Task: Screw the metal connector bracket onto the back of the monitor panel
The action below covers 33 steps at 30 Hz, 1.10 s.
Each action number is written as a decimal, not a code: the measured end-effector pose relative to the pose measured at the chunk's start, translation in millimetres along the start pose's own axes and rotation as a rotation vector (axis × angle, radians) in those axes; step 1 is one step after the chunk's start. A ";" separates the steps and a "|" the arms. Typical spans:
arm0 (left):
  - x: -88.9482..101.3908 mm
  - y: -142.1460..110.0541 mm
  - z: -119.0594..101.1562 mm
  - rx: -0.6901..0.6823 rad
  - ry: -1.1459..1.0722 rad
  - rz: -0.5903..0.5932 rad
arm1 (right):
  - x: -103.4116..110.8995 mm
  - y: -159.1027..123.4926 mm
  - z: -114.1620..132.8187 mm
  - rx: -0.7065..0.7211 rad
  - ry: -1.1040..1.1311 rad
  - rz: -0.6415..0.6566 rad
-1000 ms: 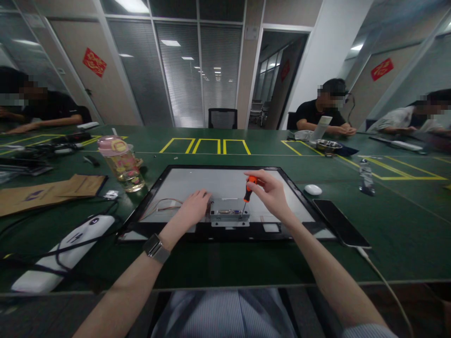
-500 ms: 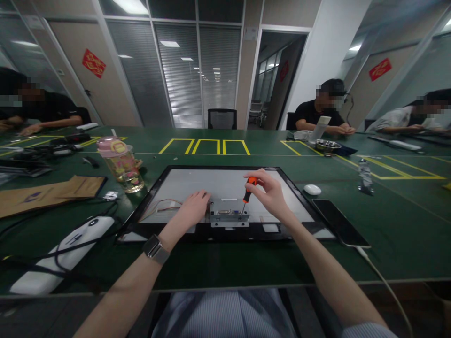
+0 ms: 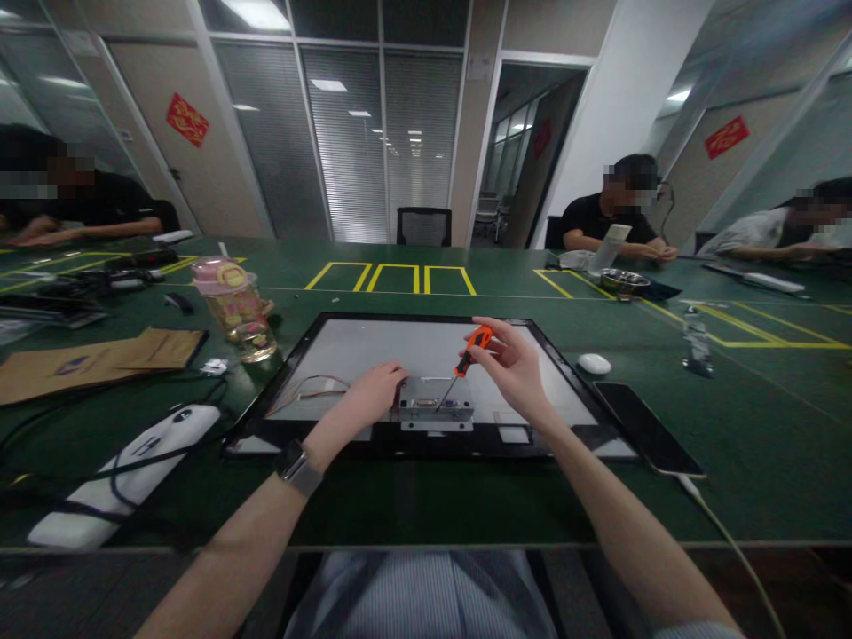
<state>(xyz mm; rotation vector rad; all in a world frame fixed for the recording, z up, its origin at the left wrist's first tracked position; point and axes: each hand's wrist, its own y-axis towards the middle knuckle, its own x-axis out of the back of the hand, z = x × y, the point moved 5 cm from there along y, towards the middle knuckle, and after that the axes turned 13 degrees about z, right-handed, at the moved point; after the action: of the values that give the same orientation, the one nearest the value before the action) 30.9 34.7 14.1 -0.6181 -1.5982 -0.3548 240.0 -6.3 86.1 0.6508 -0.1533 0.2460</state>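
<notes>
Green table [image 3: 493, 506], yellow-taped; on it, black-framed flat panel with pale back [image 3: 352, 342]; on the panel's near middle, grey metal port box [image 3: 436, 414], left hand [image 3: 376, 390] against its side, grip unclear; right hand [image 3: 512, 364] grasping orange-and-black screwdriver [image 3: 474, 351], tip at the box

Red signs [image 3: 187, 120] with blurred gold characters on doors [image 3: 150, 115].
</notes>
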 end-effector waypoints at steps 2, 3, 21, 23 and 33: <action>2.4 1.3 1.4 -0.044 -0.130 -0.018 | -7.2 -1.5 -3.0 0.000 0.036 0.001; 4.4 1.2 2.8 -0.056 -0.189 -0.027 | -11.0 -2.4 -4.3 0.001 0.053 0.005; 2.0 -3.9 37.2 -0.173 -0.497 0.192 | -28.2 -8.7 -10.5 -0.017 0.059 -0.003; 0.0 -2.5 37.5 -0.166 -0.492 0.181 | -26.9 -8.2 -9.6 -0.018 0.051 -0.008; 2.0 -4.1 33.4 -0.127 -0.467 0.159 | -31.5 -7.9 -9.8 -0.002 0.102 0.108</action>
<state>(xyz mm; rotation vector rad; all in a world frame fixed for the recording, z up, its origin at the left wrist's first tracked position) 1.2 50.6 12.3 -0.9724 -1.9633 -0.2012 212.5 -11.9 67.0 0.6274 -0.0907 0.3819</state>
